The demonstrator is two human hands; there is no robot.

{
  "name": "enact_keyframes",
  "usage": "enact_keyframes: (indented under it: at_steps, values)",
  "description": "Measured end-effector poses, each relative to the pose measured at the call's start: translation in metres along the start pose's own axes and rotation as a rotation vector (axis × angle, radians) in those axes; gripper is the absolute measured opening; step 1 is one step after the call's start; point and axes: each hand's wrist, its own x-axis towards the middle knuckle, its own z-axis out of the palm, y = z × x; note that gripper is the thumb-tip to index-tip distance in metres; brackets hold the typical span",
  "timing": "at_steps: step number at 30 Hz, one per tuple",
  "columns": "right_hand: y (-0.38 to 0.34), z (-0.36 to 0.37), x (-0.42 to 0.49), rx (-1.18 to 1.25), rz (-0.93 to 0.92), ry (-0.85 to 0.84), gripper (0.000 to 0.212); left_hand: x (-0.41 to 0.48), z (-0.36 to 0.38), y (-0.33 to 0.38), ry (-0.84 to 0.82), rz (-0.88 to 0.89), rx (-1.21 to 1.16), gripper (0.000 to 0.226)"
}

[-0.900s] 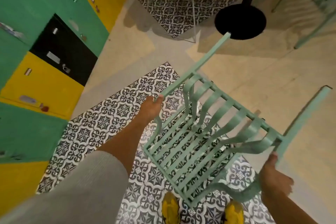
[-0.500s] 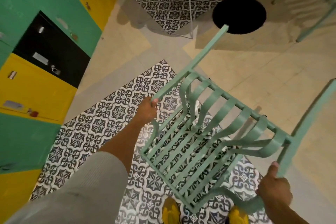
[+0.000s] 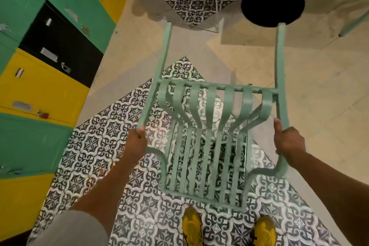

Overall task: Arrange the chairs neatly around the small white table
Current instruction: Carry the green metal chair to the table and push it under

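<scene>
Head view: my left grip (image 3: 137,142) and right grip (image 3: 288,140) are both closed on the mint slatted chair (image 3: 205,146), carried off the floor between them, legs pointing ahead toward the black round base (image 3: 272,4); tabletop unseen, so placement looks still pending.

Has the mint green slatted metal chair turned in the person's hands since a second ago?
Yes. The mint green slatted metal chair has swung round clockwise: its legs, which slanted up to the right, now point straight ahead, one tip at the round black table base.
</scene>
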Motion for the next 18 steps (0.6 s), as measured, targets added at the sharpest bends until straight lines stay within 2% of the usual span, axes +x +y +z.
enact_keyframes:
  at_steps: [6, 9, 11, 14, 18]
  values:
    - [-0.011, 0.002, 0.01, -0.019, -0.035, 0.041, 0.083, -0.015, 0.008, -0.02, 0.076, -0.033, -0.107, 0.043]
    - [0.001, 0.001, -0.002, 0.141, -0.073, 0.035, 0.062, -0.02, 0.011, -0.02, 0.082, -0.016, -0.212, 0.047]
    - [0.017, 0.002, -0.019, 0.279, -0.024, 0.01, 0.044, -0.02, 0.013, -0.022, 0.053, -0.059, -0.221, 0.053]
    - [0.053, 0.023, -0.049, 0.38, 0.091, -0.018, 0.042, -0.017, 0.021, -0.037, 0.073, -0.164, -0.259, 0.047]
    - [0.078, 0.049, -0.069, 0.502, 0.185, -0.024, 0.041, -0.013, 0.041, -0.054, 0.12, -0.279, -0.464, 0.041]
